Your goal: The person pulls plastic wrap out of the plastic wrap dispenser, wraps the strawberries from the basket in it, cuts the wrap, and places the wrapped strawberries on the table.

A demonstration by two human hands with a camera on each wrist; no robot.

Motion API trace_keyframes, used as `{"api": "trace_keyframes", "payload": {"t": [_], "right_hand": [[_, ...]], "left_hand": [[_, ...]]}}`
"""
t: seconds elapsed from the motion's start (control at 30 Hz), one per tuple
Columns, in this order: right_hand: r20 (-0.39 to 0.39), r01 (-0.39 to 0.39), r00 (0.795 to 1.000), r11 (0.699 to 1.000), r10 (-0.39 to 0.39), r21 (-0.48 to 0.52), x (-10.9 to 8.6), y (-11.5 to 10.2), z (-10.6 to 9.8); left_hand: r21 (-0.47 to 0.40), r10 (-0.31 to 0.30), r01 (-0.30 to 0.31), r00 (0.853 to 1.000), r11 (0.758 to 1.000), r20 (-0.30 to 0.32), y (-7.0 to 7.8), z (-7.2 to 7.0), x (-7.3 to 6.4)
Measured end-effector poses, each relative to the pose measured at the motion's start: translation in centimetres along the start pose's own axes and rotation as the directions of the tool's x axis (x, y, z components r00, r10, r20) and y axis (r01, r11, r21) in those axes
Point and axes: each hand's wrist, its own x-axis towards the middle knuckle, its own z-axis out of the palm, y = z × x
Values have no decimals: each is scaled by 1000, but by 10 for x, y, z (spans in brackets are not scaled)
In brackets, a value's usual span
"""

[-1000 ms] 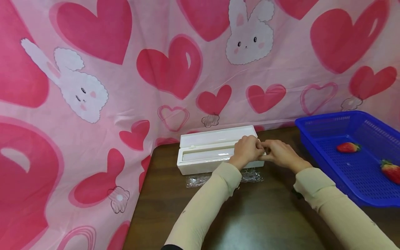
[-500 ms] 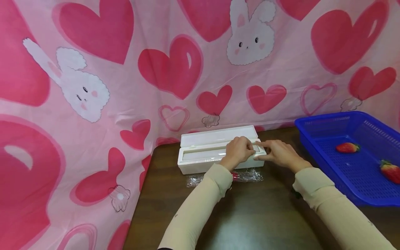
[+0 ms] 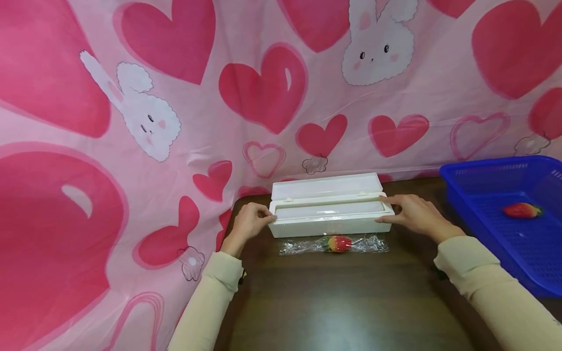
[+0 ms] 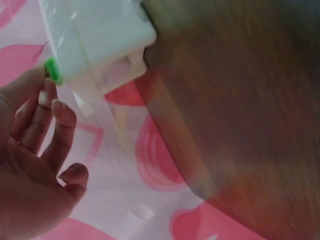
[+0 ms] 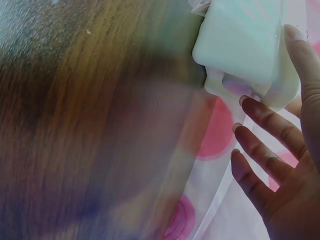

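Observation:
A white cling film dispenser [image 3: 331,226] lies on the table with its lid [image 3: 327,186] raised at the back. At its left end my left hand [image 3: 251,222] pinches a small green slide cutter [image 4: 53,72] between thumb and finger. My right hand [image 3: 417,213] holds the dispenser's right end, its thumb near the front edge and index finger farther back; the other fingers [image 5: 262,155] spread loosely in the right wrist view. Just in front of the dispenser lies a strawberry [image 3: 339,243] wrapped in a strip of clear film [image 3: 303,245].
To the right stands a blue plastic basket [image 3: 465,214] with a strawberry [image 3: 522,210] in it. A pink cloth with hearts and rabbits [image 3: 272,97] hangs behind and to the left of the brown table [image 3: 333,302].
My left hand has travelled left along the dispenser from its right end to its left end, uncovering the wrapped strawberry. My right hand stays at the right end. The head view has shifted left.

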Motion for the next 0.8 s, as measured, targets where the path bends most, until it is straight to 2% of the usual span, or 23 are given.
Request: {"api": "trace_keyframes", "payload": {"t": [0.13,0.27,0.37,0.5,0.8], "right_hand": [[4,11,1000,1000,-11,-1,2,-1,0],[-3,5,1000,1000,-5,-3,1,-1,0],[-6,6,1000,1000,-6,14,0,0,0],[-1,6,1000,999,-5,48,0,0,1],[20,-3,1000,997,2,83,0,5,-1]], "left_hand": [[-41,53,-51,998,998,28,-10,-5,-3],[-20,88,-87,995,996,41,-11,-3,-4],[15,107,-107,994,994,21,-12,0,-5],[41,122,-121,992,992,-16,-13,3,-5],[38,130,-129,991,991,-16,-12,2,-3]]}}
